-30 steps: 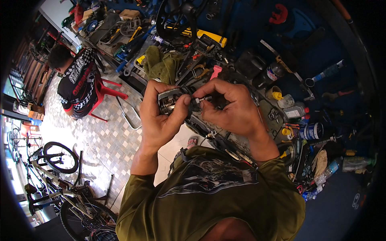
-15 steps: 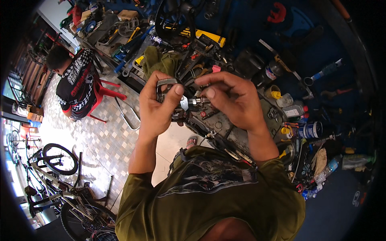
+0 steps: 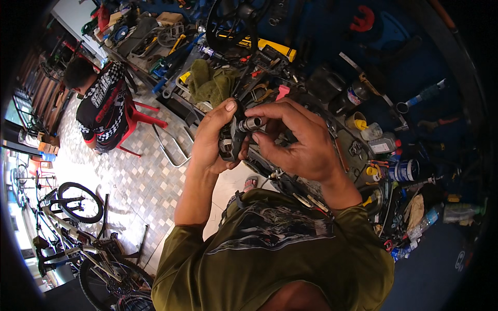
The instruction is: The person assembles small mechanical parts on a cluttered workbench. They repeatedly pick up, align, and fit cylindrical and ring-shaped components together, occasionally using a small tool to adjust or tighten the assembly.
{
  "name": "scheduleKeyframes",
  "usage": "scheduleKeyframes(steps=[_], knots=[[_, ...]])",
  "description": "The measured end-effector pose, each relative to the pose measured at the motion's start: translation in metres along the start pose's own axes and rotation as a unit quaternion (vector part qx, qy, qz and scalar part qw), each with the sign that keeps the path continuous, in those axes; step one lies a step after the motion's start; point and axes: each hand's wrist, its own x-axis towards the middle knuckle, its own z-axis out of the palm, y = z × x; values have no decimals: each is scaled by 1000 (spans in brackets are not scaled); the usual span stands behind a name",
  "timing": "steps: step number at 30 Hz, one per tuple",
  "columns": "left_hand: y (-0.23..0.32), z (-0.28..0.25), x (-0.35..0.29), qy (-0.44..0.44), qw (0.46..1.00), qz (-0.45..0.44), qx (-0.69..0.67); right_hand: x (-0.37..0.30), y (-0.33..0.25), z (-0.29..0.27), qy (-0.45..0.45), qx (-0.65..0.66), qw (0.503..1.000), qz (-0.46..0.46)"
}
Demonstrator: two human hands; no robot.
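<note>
In front of my chest, my left hand (image 3: pixel 210 136) grips a compact black-and-silver metal mechanism (image 3: pixel 226 146), its thumb along the top and fingers wrapped beneath. A short, shiny hollow cylinder (image 3: pixel 252 123) projects from the mechanism's right side. My right hand (image 3: pixel 298 140) is curled at that cylinder, index finger above and thumb below, closed round it. The exact kind of the mechanism cannot be made out, and its lower side is partly hidden by my left fingers.
Behind my hands, the crowded workbench carries an olive cloth (image 3: pixel 210 85), a yellow-and-black box (image 3: pixel 277 49) and many tools. A white tub (image 3: pixel 404 170) stands right. At left, a person (image 3: pixel 101 103) sits on a red chair (image 3: pixel 136 124); bicycles (image 3: pixel 98 254) stand on the tiled floor.
The mechanism has been turned in my left hand, so the cylinder's open end faces up toward me. My left thumb has moved to the top, and both hands have shifted slightly.
</note>
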Motion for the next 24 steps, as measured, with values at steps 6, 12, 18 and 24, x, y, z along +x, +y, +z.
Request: scheduleKeyframes(steps=[6,12,18,24], knots=[[-4,0,-3,-7,995,-60,-81,1,1,2,-1,19,1000,-3],[-11,0,-2,-6,994,-55,-93,-3,0,1,-6,45,998,36],[-27,4,1,29,997,33,60,-19,18,-10,-62,60,995,52],[-86,24,25,107,980,-163,29,-81,46,-34,13,-17,997,81]])
